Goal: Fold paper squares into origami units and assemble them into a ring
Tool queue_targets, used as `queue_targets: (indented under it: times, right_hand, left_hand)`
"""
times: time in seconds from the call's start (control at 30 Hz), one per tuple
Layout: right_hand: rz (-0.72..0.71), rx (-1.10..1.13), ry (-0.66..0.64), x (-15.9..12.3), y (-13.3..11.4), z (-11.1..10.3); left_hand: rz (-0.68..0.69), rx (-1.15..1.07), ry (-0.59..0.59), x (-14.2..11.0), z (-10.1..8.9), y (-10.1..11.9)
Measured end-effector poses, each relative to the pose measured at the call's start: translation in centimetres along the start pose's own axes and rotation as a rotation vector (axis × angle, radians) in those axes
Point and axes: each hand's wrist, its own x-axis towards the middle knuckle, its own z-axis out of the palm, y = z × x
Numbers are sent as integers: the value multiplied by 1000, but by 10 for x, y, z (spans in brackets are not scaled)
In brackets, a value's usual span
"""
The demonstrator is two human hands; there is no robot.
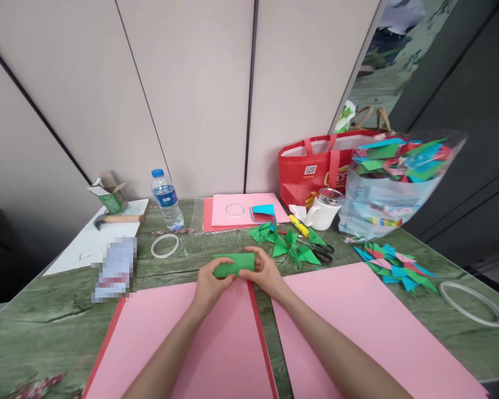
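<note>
A small rectangle of green paper (238, 264), seemingly folded, is held level between my two hands above the table. My left hand (211, 281) pinches its left end, thumb below and fingers above. At the other end, my right hand (266, 272) grips it between thumb and fingers. Beneath my forearms lie large pink sheets, one stack on the left (162, 332) with red edges and another on the right (349, 310). Just beyond my right hand sit several green folded paper pieces (291, 246), partly over a pair of scissors (324, 252).
A water bottle (166, 202), a hammer (118, 219) and a small green box (112, 197) stand or lie at the back left. Toward the right are a white mug (324, 210), a yellow glue stick (298, 226), a red bag (299, 172), a plastic bag of folded paper (370, 199) and a white ring (474, 303).
</note>
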Motion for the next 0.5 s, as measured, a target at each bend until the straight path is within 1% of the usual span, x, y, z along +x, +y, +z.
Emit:
queue_targets:
  times: [0.07,0.17,0.27,0.37,0.43,0.5]
  right_hand:
    - [-4,-64,-21,-3,-1,3]
    - [-17,-80,-35,-2,-1,1]
    - [-18,-85,-58,1,-3,-2]
    - [-7,-115,-74,2,-6,-5]
    - [-4,-125,-83,3,-9,-9]
    - [-3,-132,-79,3,-11,-15]
  left_hand:
    - [-8,-12,-20,-1,2,1]
    - [-32,-88,-22,-1,3,0]
    - [-55,-244,-33,0,3,-1]
    - [-96,-420,-84,1,3,0]
    - [-121,-502,-112,2,0,2]
    - [-140,-544,-115,5,-6,3]
